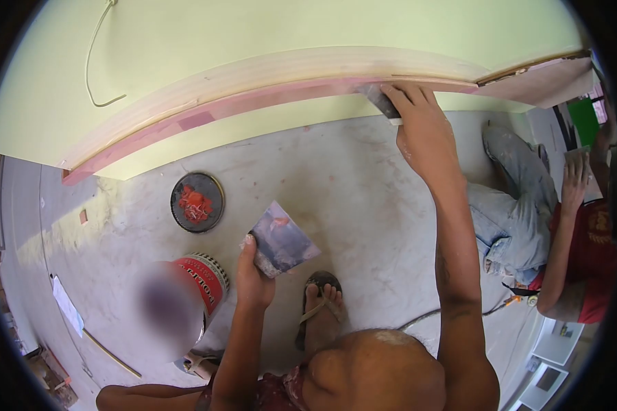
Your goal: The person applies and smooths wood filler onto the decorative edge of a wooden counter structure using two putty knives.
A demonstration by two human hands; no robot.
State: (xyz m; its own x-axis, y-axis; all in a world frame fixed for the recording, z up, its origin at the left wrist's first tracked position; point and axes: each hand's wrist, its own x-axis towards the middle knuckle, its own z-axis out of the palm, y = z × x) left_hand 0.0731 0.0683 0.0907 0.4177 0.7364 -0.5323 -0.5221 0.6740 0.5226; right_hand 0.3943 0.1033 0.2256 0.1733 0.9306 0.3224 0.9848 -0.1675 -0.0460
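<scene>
My right hand (pixel 424 133) is stretched forward and grips a putty knife (pixel 384 103) with a dark, flat blade. The blade touches the pink-coated edge of a long ledge (pixel 274 97) that runs along the pale green wall. Lower down, my left hand (pixel 256 279) holds a square, flat plate (pixel 286 240) by its near-left corner. Some pinkish putty is smeared on the plate's upper surface. Left of this hand stands a can (pixel 209 281) with a red label, partly covered by a blur. Beyond the can, a round dark lid (pixel 212 219) holds reddish scraps.
Another person in jeans (pixel 521 205) and a red shirt (pixel 593 240) sits close on my right, one hand on a flat piece. A cable (pixel 424 317) crosses the grey floor (pixel 356 178). White paper (pixel 67 301) and a thin stick (pixel 113 353) lie left; a wire (pixel 89 68) hangs from the wall.
</scene>
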